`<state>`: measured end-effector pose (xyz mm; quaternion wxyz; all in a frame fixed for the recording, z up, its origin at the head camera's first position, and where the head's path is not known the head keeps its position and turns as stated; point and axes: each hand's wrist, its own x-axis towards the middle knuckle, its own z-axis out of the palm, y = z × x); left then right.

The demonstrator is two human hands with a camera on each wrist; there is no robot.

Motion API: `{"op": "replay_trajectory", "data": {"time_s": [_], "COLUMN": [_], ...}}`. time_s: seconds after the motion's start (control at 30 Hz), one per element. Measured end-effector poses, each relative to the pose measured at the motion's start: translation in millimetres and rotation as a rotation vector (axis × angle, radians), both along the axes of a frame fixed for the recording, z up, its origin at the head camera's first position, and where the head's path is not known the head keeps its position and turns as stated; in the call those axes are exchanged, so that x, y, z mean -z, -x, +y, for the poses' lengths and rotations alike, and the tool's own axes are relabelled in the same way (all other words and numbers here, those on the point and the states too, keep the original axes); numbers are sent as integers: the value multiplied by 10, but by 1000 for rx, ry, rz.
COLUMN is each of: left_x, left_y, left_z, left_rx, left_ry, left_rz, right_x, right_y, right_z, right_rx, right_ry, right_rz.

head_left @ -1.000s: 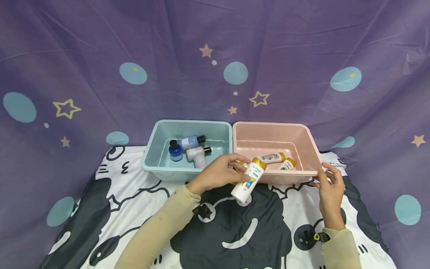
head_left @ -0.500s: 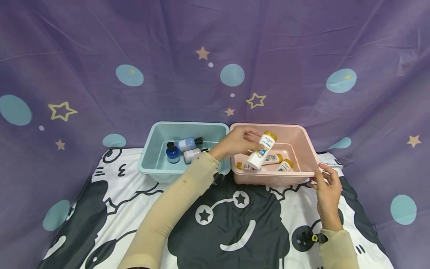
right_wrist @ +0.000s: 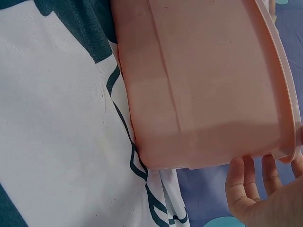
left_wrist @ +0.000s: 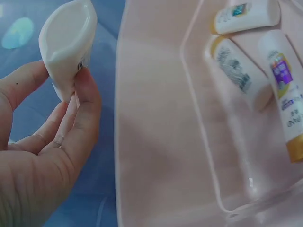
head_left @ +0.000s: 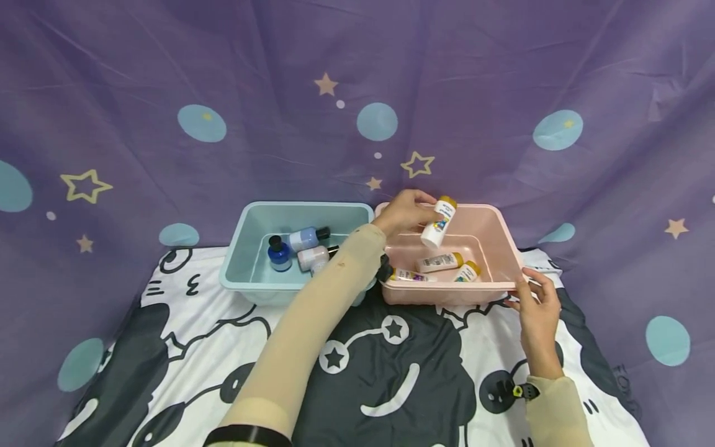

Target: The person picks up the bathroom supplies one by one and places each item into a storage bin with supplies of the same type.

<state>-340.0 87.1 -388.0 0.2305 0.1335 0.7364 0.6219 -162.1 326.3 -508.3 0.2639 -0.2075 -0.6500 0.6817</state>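
My left hand (head_left: 406,212) pinches a white shampoo bottle (head_left: 437,228) with a gold cap, raised over the back of the pink bin (head_left: 458,287). The bottle tilts with its cap up; its base (left_wrist: 66,30) faces the left wrist camera. Below it in the bin lie three similar white bottles, one (head_left: 438,262) in the middle, another (head_left: 468,271) to its right and one with a purple label (left_wrist: 281,80). My right hand (head_left: 539,316) grips the bin's front right corner at the rim, several fingertips (right_wrist: 235,172) against its outer wall.
Left of the pink bin stands a light blue bin (head_left: 274,287). It holds a round dark blue bottle (head_left: 279,254), a lavender bottle (head_left: 304,238) and pale pink ones, partly behind my left sleeve (head_left: 324,310). A purple curtain (head_left: 469,93) hangs close behind both bins.
My left hand has carried the shampoo bottle from in front of the pink bin up and back over it. My right hand stays at the bin's corner.
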Motion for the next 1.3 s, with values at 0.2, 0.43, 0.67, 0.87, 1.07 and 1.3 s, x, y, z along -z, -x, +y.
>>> {"op": "replay_trajectory", "data": {"time_s": [0.2,0.43,0.67,0.87,1.07,1.3], "left_x": [138,207,149,105,81,57], "left_y": [34,62,56,44,16,-122], "left_z": [14,-23,-86,-131,-198,-348], "left_rx": [-54,-106,-152,-146,-168,-128], "left_ry": [94,43,-40,-48,-42,-88], "left_rz": [33,32,-29,-54,-64,-40], "right_x": [2,8,5,0,-20,-79], "right_y": [19,33,52,66,103,86], "right_z": [-40,-77,-70,-61,-35,-3], "right_rx": [-14,-37,-28,-29,-7,68], "right_ry": [-15,4,-22,-12,-19,-86], "right_rz": [-6,12,-7,-29,-38,-9]}}
